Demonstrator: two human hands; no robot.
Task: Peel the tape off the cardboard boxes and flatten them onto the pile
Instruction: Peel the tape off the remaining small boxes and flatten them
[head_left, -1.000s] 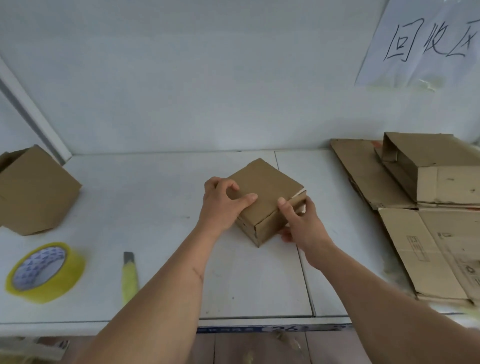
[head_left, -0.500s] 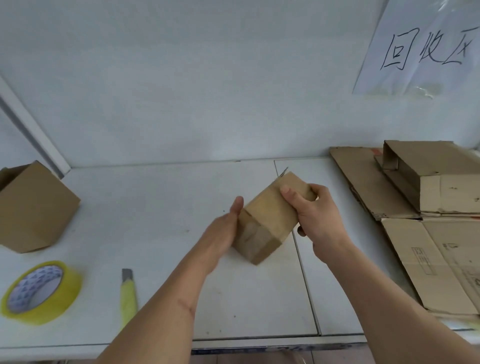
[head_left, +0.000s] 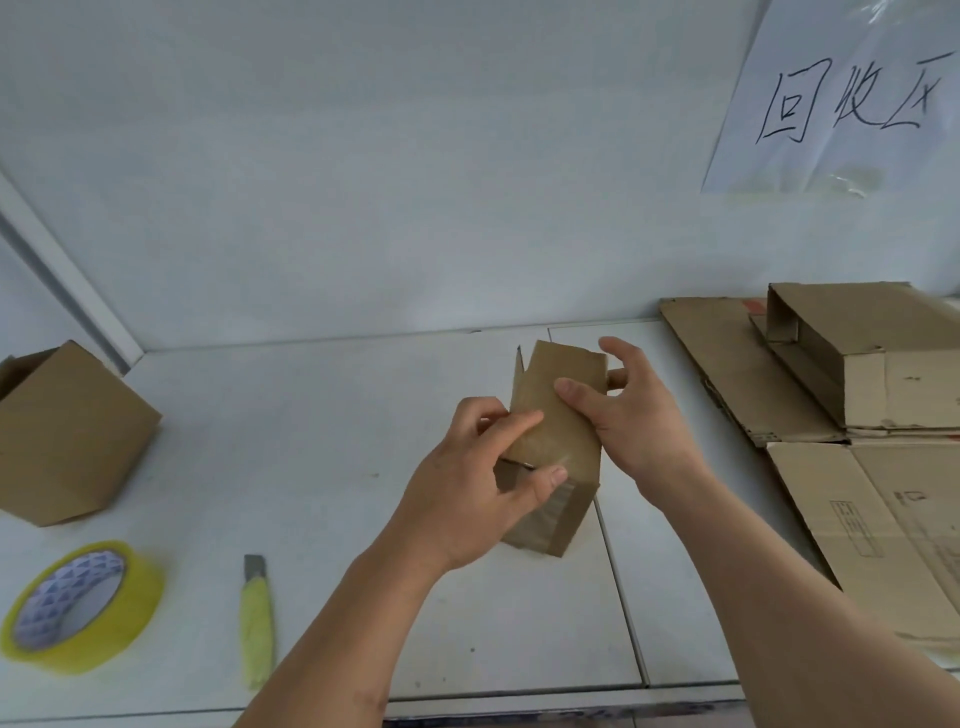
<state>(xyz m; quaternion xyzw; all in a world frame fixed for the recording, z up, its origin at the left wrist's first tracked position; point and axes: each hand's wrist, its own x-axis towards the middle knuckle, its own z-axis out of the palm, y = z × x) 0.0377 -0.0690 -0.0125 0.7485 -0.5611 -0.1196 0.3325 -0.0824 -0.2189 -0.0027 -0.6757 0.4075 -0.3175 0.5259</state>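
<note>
Box: a small cardboard box (head_left: 553, 447) stands on end just right of centre of the frame, its lower end on the white table (head_left: 322, 467), held between both hands.
Left hand: the left hand (head_left: 467, 499) wraps the near left side, thumb and forefinger pinching at a seam on the front face, probably at a tape edge.
Right hand: the right hand (head_left: 631, 415) steadies the far right side, thumb on the front face, fingers spread and curled round the back.
Step in hand: by my reading, finding and lifting the tape end.
Doing it well: keep the right hand firm so the box does not twist; lift the tape end with a nail, then pull low and along the seam so that it comes away in one strip.
Pile: the flattened cardboard pile (head_left: 852, 499) lies at the right edge of the frame, well apart from the box.
Hard to see: the tape itself is clear or brown and barely shows; the left palm covers the lower left corner.
Hidden: the box's back and bottom flaps.
Cut off: the pile's right part.
</note>
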